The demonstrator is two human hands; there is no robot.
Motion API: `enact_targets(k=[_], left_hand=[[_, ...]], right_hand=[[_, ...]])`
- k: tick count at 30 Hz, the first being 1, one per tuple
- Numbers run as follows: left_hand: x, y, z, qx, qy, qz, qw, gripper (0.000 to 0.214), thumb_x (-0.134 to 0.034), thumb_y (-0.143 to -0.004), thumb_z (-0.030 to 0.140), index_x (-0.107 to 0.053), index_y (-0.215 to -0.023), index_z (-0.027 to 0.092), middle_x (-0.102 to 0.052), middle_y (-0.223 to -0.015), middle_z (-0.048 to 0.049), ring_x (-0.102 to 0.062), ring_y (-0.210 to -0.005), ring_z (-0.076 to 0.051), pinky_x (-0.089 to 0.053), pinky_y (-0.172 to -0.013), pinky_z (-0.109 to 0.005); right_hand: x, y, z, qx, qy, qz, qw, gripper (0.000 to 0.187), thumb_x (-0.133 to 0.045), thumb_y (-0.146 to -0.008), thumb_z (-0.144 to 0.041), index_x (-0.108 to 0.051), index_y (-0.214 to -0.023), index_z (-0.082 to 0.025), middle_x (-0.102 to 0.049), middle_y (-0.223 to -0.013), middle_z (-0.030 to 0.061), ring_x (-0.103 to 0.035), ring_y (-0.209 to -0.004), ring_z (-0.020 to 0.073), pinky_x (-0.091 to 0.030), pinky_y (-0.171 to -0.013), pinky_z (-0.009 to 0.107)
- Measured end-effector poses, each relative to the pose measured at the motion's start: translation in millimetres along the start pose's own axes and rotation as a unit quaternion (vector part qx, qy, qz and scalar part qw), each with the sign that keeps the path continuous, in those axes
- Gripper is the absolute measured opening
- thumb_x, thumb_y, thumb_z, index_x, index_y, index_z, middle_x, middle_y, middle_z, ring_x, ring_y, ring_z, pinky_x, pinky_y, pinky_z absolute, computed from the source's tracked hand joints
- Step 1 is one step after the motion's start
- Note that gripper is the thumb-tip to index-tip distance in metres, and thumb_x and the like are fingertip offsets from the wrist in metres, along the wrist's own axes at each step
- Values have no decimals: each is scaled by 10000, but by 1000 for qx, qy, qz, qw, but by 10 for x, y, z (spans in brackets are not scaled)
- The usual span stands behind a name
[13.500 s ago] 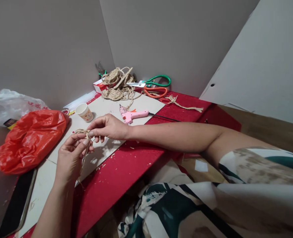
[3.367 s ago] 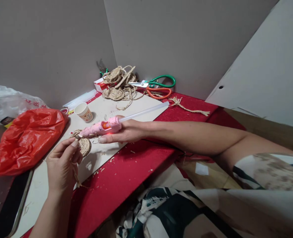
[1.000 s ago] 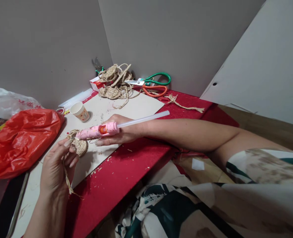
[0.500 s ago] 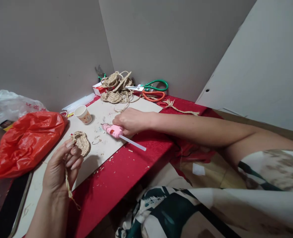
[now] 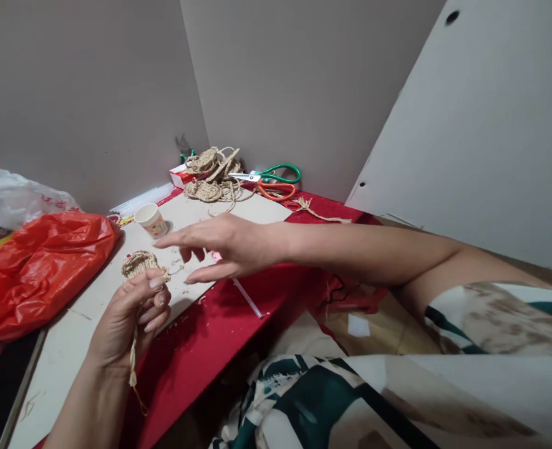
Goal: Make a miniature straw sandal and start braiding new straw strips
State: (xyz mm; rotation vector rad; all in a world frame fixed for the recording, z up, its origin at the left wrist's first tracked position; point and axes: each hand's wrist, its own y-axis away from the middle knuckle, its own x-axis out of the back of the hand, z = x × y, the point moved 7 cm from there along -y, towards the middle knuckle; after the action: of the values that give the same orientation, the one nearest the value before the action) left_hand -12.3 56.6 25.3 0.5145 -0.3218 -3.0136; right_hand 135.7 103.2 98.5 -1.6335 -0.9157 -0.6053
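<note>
My left hand [image 5: 128, 315] is closed on a small coiled jute piece [image 5: 138, 263], held just above the pale board [image 5: 93, 305]; a loose jute tail hangs down from the fist. My right hand [image 5: 224, 246] hovers to the right of the coil with fingers spread, holding nothing. Beneath that hand lies the pink glue gun, mostly hidden; its clear glue stick [image 5: 246, 298] pokes out over the red tablecloth [image 5: 210, 349].
A paper cup [image 5: 150, 219] stands on the board. Behind it lie a jute rope pile [image 5: 213, 174], green scissors [image 5: 276, 173] and orange scissors [image 5: 276, 190]. A red plastic bag [image 5: 37, 268] and a white bag [image 5: 14, 202] sit at the left. Grey walls close in behind.
My right hand has set the glue gun down on the table, let go of it, and now reaches open toward the coil. My left hand keeps hold of the jute piece.
</note>
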Motion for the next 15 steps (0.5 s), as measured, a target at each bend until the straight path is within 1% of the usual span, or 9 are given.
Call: enact_targets(k=[2,5,8,12,15], left_hand=[[-25,10,-25,6,-14,-12,1000,156,-722,-730,190,-575,-738,138,-421,-520,68,-161,-396,0,-238,-329,-96],[-61,14,-66,17,-22,-28,999,161,-724,-734,203,-577,-742,138,-433,-523,65,-153,-399,1,-220,-332,-93],[-76,2,-102,30,-16,-32,999,172,-744,-719,218,-604,-780,139,-449,-520,60,-156,-400,2,-214,-333,-90],[-77,-6,-120,37,-7,-29,999,202,-775,-683,220,-596,-719,136,-441,-492,58,-178,-391,2,-223,-330,-90],[-66,-1,-126,44,-9,-23,999,199,-780,-677,215,-600,-709,136,-444,-485,56,-185,-385,3,-224,-331,-90]], right_hand=[[-79,-58,-78,42,-3,0,999,446,-574,-909,-273,-486,-1310,-98,-650,-983,75,-582,-801,118,-446,-764,251],[-138,-97,-98,67,2,-10,998,315,-567,-914,-282,-581,-1150,-75,-657,-922,81,-585,-781,123,-449,-757,252],[-141,-105,-81,62,-2,-23,998,208,-535,-927,-271,-610,-1014,-98,-648,-870,70,-575,-764,121,-446,-737,248],[-137,-95,-58,49,-27,-22,998,185,-557,-910,-268,-605,-983,-105,-635,-836,59,-558,-733,112,-443,-716,237],[-143,-76,-39,43,-55,-14,997,165,-583,-890,-239,-613,-954,-90,-624,-793,46,-549,-694,98,-444,-683,218]])
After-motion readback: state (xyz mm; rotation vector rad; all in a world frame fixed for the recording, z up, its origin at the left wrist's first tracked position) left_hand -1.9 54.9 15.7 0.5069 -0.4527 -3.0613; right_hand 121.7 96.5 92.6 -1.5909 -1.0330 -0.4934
